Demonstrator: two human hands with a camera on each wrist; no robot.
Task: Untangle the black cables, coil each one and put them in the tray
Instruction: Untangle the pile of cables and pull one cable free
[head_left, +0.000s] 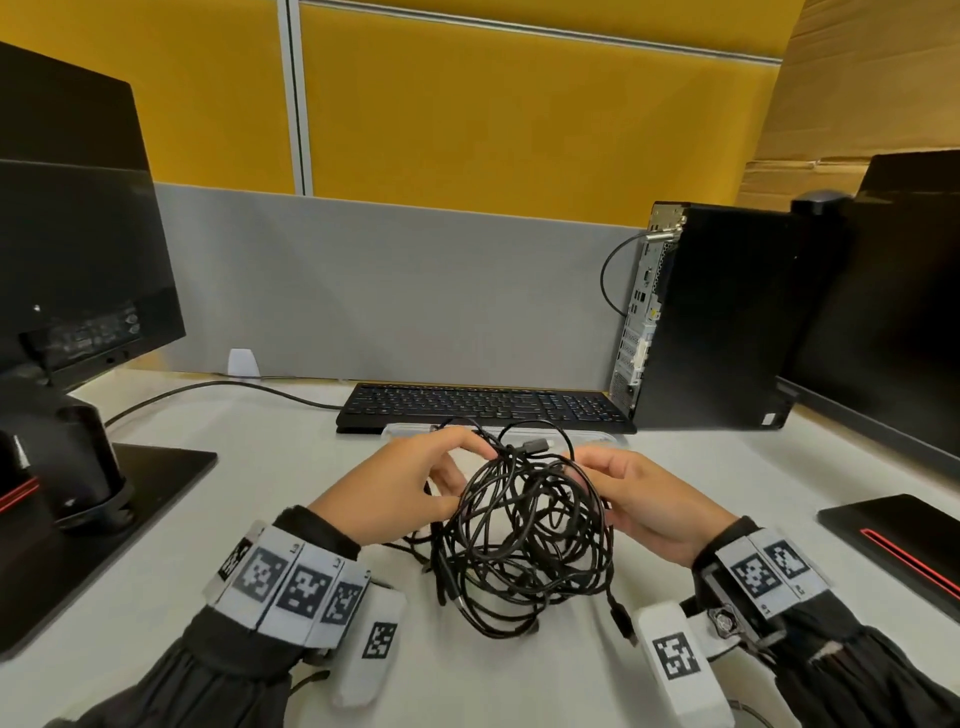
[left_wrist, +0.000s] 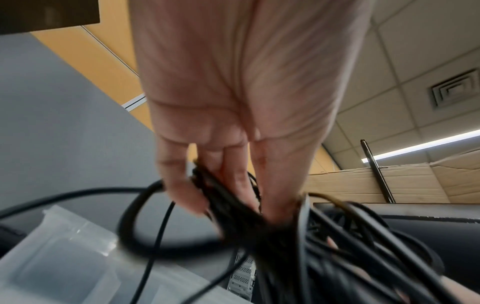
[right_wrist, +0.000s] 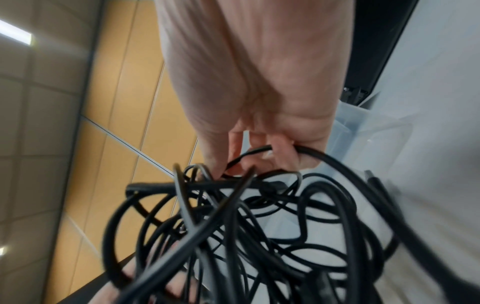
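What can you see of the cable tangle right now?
The cable tangle is a loose knot of thin black cables with a matte rubbery look, many loops crossing. It is held up over the white desk, in front of the clear tray. The left hand pinches strands at its upper left and the right hand grips strands at its right. One plug shows on top; two more ends hang below. Nothing is coiled yet.

Black cables (head_left: 524, 535), yellow partition (head_left: 519, 114), grey divider (head_left: 389, 291), black keyboard (head_left: 483, 405)
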